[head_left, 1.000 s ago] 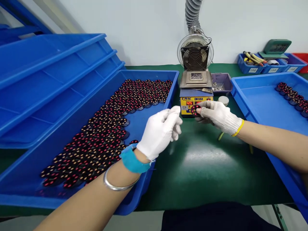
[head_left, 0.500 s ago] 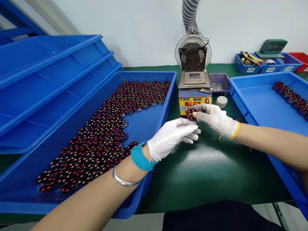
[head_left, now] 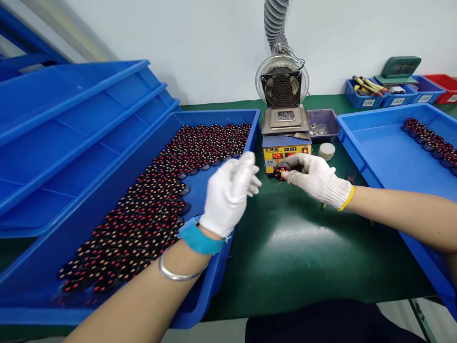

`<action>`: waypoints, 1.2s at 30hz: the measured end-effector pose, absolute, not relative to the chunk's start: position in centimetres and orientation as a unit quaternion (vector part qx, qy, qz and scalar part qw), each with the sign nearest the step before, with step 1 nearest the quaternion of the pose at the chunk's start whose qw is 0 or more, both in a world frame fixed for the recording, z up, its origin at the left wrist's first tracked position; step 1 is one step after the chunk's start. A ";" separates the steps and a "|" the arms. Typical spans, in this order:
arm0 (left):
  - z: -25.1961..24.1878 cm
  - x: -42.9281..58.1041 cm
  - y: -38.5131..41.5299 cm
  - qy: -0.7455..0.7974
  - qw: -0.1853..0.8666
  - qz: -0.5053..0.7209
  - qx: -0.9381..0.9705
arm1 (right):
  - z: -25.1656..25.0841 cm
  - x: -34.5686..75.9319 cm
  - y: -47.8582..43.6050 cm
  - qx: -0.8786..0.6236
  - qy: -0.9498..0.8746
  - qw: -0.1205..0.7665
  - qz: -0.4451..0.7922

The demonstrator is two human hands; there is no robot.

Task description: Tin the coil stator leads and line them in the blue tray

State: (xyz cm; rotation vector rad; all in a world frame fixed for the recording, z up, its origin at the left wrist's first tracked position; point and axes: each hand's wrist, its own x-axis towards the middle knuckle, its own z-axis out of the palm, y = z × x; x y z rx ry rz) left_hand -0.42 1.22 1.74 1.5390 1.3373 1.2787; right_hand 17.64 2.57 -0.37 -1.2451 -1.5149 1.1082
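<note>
My right hand point(head_left: 317, 180), in a knit glove with a yellow cuff, grips a small round black-and-red wound part point(head_left: 281, 172) just in front of the yellow solder pot unit point(head_left: 285, 151). My left hand point(head_left: 230, 193), in a white glove with a blue wristband, hovers over the right edge of the big blue tray point(head_left: 200, 286), fingers loosely curled with nothing visible in them. That tray holds several rows of the same round parts point(head_left: 160, 200).
A fume fan with a grey hose point(head_left: 282, 85) stands behind the solder pot. A second blue tray point(head_left: 378, 147) on the right holds a few round parts point(head_left: 432, 143). Stacked blue trays point(head_left: 71, 124) lean at the left. Small bins point(head_left: 385, 95) line the back right.
My left hand pulled back from the right hand and rose over the tray's edge. My right hand kept the part and lowered it slightly toward the mat.
</note>
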 end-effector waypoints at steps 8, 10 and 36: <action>1.3 0.9 -0.2 0.511 0.406 0.382 0.654 | -0.9 18.7 3.5 -0.499 -0.622 0.462 0.390; 1.3 0.7 -0.4 0.496 0.406 0.366 0.675 | -0.2 19.8 4.9 -0.513 -0.644 0.472 0.316; -0.9 -0.1 -0.1 0.418 0.348 0.091 0.834 | 6.3 18.9 19.5 -0.654 -0.743 0.088 -0.111</action>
